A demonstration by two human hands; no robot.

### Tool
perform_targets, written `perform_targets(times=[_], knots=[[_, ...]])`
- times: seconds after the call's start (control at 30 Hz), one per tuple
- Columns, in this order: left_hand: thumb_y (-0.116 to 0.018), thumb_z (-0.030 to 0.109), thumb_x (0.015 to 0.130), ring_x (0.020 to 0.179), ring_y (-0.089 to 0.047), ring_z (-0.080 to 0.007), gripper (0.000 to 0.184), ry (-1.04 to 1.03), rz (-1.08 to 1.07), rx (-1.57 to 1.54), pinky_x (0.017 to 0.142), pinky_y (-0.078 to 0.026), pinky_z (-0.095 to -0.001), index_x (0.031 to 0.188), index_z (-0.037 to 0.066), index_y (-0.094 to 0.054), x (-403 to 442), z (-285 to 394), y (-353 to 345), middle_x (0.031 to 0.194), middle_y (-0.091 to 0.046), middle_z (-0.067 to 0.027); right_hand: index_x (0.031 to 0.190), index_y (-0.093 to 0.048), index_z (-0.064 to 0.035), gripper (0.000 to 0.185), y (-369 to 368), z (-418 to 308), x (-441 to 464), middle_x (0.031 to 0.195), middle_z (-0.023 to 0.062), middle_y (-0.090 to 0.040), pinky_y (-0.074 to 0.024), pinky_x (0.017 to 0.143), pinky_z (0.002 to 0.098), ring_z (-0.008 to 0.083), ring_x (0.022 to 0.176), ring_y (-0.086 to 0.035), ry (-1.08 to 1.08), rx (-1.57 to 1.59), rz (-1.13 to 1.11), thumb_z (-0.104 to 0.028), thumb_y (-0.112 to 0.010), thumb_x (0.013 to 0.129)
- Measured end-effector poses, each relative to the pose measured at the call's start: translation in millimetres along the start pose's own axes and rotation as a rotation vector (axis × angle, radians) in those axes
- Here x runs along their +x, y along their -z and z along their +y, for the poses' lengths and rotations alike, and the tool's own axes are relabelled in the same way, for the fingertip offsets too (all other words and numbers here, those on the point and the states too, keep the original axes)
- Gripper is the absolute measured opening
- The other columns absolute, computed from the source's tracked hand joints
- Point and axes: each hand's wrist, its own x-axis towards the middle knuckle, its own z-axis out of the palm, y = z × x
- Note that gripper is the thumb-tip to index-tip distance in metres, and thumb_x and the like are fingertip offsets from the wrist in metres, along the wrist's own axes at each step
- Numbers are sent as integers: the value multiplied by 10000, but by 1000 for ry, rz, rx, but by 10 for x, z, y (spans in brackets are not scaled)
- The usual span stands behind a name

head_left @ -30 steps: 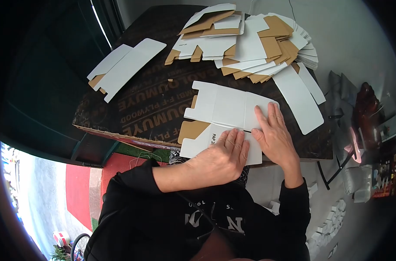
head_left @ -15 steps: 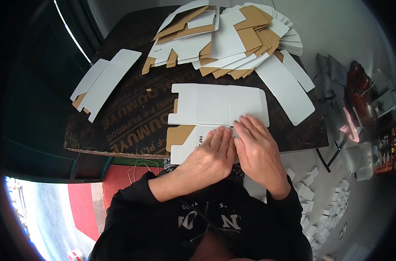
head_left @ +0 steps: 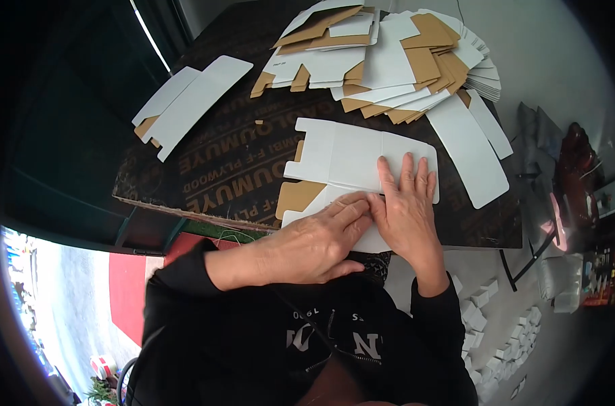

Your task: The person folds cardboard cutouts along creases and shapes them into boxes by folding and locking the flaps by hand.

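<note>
- Pressing down on white card with both hands: left hand (head_left: 311, 247) slightly cupped, fingers together, thumb apart; right hand (head_left: 409, 203) open, palm down, fingers spread; no grip visible in either.
- Across one bench (head_left: 253, 149), near its front edge: one flattened carton (head_left: 351, 152), directly beneath both hands, long axis running left to right at a slight slant; touched by both, neither nearer, right hand over its right part, left over the near flap.
- Farther back: one fanned stack of flattened cartons (head_left: 388, 64), too overlapped to count.
- Off to the sides: one folded carton (head_left: 199, 101) at left, well apart; another (head_left: 466, 152) at right, just beside the stack.
- Down on the floor (head_left: 507, 298): many small white boxes (head_left: 471, 314), not countable.
- Behind the carton: one brown scrap (head_left: 258, 122).
</note>
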Motion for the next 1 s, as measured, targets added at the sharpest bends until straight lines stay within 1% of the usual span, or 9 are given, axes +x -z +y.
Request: perform_targets(times=[0.13, 0.17, 0.3, 0.33, 0.47, 0.67, 0.8, 0.87, 1.0], knots=[[-625, 562, 869, 1425, -245, -476, 919, -36, -82, 346, 1150, -281, -537, 1424, -104, -319, -43, -139, 4, 1494, -269, -351, 1375, -476, -54, 566, 31, -24, 12, 1369, 404, -344, -252, 1033, 692, 641, 1221, -344, 1, -48, -43, -331, -602, 898], [-625, 562, 869, 1425, -245, -476, 919, -33, -85, 348, 1150, -281, -537, 1424, -104, -319, -28, -191, 21, 1494, -269, -351, 1375, -476, -54, 566, 36, -30, 15, 1369, 404, -344, -252, 1033, 692, 641, 1221, -344, 2, -43, -42, -331, -602, 898], [-510, 789, 804, 1450, -106, -504, 1146, -35, -249, 414, 1175, -126, -595, 1504, -55, -176, 126, -450, 130, 1531, -151, -363, 1381, -476, -72, 592, 61, -18, 25, 1366, 412, -343, -257, 1027, 692, 650, 1225, -334, 1, -12, -55, -358, -618, 882], [-510, 789, 804, 1450, -106, -504, 1146, -47, -254, 413, 1175, -126, -595, 1504, -55, -176, 149, -474, 153, 1531, -151, -363, 1381, -476, -72, 592, 61, -14, 29, 1366, 412, -343, -257, 1027, 692, 650, 1225, -334, -11, -15, -54, -358, -618, 882], [-424, 927, 706, 1445, -59, -527, 1287, 34, -349, 502, 1167, -95, -615, 1510, -43, -160, 209, -560, 230, 1540, -106, -367, 1380, -473, -65, 603, 61, -4, 30, 1355, 417, -352, -257, 1024, 693, 649, 1221, -338, 10, -4, -23, -372, -613, 880], [-416, 954, 667, 1442, -32, -545, 1339, 160, -280, 553, 1175, -43, -600, 1490, -76, -188, 179, -729, 263, 1512, -144, -411, 1408, -428, -17, 610, 84, 2, 26, 1377, 412, -351, -240, 1092, 632, 631, 1284, -312, -19, -21, -77, -358, -565, 921], [-407, 959, 662, 1433, -46, -562, 1343, 157, -279, 577, 1174, -51, -600, 1490, -76, -189, 170, -723, 255, 1508, -151, -413, 1387, -405, 59, 664, 35, 143, 132, 1356, 422, -359, -259, 1100, 598, 618, 1285, -323, -33, -111, -120, -390, -560, 922], [-404, 958, 665, 1432, -51, -563, 1340, 162, -286, 568, 1174, -56, -600, 1489, -76, -191, 158, -716, 239, 1507, -152, -415, 1370, -389, 128, 714, 109, 276, 278, 1370, 441, -359, -243, 1133, 553, 585, 1325, -311, -115, -116, -238, -430, -517, 943], [-396, 957, 671, 1429, -67, -566, 1332, 163, -281, 577, 1172, -70, -600, 1487, -77, -198, 171, -719, 256, 1503, -155, -418, 1359, -372, 179, 747, 58, 436, 360, 1387, 456, -351, -217, 1160, 524, 553, 1369, -283, -169, -90, -307, -447, -471, 963]])
